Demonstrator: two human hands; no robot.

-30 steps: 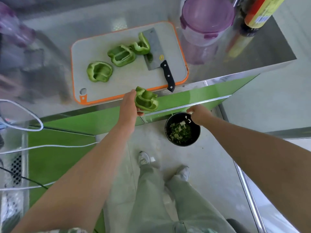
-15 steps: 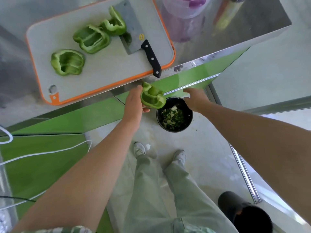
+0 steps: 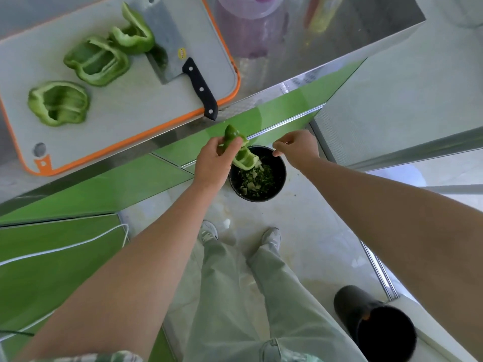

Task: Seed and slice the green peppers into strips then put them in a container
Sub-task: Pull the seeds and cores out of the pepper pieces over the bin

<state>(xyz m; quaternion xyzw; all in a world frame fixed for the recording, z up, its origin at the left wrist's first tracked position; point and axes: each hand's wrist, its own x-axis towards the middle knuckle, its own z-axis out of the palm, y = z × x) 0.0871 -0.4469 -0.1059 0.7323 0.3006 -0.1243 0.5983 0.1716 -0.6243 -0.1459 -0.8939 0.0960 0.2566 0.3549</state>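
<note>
risk first: the green pepper half point(image 3: 241, 155) was tipped open side down over the round black plastic bin point(image 3: 283, 176) of green and pale scraps, held only at its upper end by the left hand point(image 3: 211, 165). a slack grip or a hard shake could drop the whole piece into the waste. loosened seeds could also miss the bin and land on the floor. above and left of the left hand, the steel cleaver with black riveted handle point(image 3: 170, 48) lay on the white cutting board with orange rim point(image 3: 125, 118), its handle tip jutting past the board toward the edge of the steel desk point(image 3: 339, 35); an arm coming back up could knock it.

pose: the left hand reached out below the desk edge, fingers and thumb wrapped round the pepper's top. the right hand point(image 3: 298, 147) sat just right of the pepper, over the bin's far rim, knuckles up, thumb and forefinger tips drawn together; whether they pinched a seed, could not tell. hands near, not touching.

three more green pepper halves point(image 3: 98, 60) lay on the board beyond the left hand. the clear plastic container with purple fittings point(image 3: 245, 7) stood beyond the right hand. no strips cut yet.
</note>
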